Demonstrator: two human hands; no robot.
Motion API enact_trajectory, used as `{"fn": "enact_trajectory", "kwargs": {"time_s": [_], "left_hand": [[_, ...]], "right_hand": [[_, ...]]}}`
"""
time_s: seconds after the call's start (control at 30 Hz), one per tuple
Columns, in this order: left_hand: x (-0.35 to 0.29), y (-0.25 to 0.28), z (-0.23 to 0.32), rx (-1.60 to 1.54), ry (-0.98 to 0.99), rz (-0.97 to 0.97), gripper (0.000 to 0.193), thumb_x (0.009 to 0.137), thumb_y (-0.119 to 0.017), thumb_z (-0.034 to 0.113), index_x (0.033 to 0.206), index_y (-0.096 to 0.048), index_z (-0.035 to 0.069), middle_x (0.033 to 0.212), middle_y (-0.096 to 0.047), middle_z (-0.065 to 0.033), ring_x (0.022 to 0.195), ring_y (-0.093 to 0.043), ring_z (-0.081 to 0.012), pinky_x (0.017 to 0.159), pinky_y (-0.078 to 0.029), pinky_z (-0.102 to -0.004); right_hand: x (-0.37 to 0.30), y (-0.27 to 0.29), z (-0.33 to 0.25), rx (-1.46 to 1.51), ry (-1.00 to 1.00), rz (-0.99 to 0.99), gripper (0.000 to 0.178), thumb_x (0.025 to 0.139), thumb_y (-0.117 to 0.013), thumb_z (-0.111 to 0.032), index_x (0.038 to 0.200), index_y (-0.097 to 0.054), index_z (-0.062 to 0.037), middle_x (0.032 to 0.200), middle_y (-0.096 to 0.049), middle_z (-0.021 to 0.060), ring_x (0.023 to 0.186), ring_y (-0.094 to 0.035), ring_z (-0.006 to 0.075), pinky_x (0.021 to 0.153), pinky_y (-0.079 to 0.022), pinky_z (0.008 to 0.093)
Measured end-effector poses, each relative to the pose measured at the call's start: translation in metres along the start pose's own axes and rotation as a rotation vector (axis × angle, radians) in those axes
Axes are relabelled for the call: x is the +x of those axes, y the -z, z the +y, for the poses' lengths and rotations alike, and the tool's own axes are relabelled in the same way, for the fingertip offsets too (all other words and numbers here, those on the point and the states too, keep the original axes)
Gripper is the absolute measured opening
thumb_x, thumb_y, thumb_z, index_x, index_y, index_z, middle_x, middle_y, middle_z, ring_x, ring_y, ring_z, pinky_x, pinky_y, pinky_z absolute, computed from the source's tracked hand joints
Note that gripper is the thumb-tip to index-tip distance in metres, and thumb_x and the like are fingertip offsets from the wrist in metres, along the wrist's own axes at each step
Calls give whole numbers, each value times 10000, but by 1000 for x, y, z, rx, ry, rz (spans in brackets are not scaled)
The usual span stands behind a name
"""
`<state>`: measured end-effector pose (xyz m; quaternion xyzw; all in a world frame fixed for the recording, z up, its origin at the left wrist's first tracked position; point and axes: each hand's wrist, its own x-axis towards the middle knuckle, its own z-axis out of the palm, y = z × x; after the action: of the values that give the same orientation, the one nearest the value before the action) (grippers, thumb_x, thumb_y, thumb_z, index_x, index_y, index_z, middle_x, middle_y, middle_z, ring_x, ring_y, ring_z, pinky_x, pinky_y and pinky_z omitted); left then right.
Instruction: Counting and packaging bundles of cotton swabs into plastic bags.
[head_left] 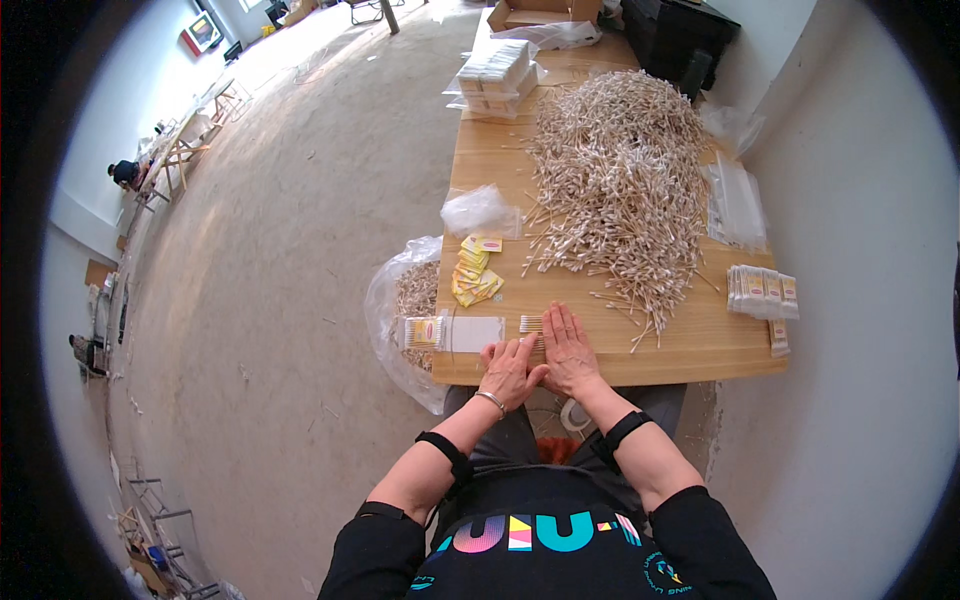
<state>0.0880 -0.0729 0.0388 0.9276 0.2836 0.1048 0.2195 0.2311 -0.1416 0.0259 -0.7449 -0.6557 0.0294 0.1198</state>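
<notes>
At the near edge of the wooden table, my right hand [568, 352] lies flat with fingers straight, pressed over a small row of cotton swabs [530, 324]. Their white tips show on its left side; the rest is hidden beneath it. My left hand [512, 376] rests just beside, fingers spread and lightly bent at the near end of that row, its thumb close to the right hand. Left of the row is a flat whitish plastic sleeve [477, 334]. Next to it, at the table's left edge, sits a pack of swabs with a yellow card [425, 332].
A large heap of loose cotton swabs [620, 160] covers the table's middle. Yellow cards [474, 275] and clear bags [480, 212] lie at left. Finished-looking packs [762, 291] are stacked at right. A plastic sack of swabs [385, 300] stands beside the left edge.
</notes>
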Motion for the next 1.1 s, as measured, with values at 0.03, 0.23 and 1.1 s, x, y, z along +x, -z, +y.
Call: {"fn": "enact_trajectory", "kwargs": {"time_s": [0.03,0.23,1.1], "left_hand": [[1,1,2,-9,27,-1,635,839,-522,436,1340,-364,81,1021,-528,-121,989,-458,-274,906,-240,-418],[4,-2,1,-4,49,21,619,849,-506,439,1341,-359,95,1018,-548,-123,993,-471,-270,903,-240,-423],[17,8,5,-28,135,-69,596,850,-520,355,1341,-328,76,1001,-602,-149,953,-534,-285,843,-269,-432]], "right_hand": [[0,0,0,0,-6,-4,868,688,-572,-312,1367,-182,63,1437,-177,227,1361,-144,340,1115,-123,428],[1,-2,-1,-30,-21,-11,843,722,-541,-362,1365,-204,68,1453,-157,218,1371,-123,325,1122,-105,413],[1,-1,-2,46,-25,41,793,730,-513,-311,1359,-212,67,1440,-183,225,1361,-147,340,1115,-120,428]]}}
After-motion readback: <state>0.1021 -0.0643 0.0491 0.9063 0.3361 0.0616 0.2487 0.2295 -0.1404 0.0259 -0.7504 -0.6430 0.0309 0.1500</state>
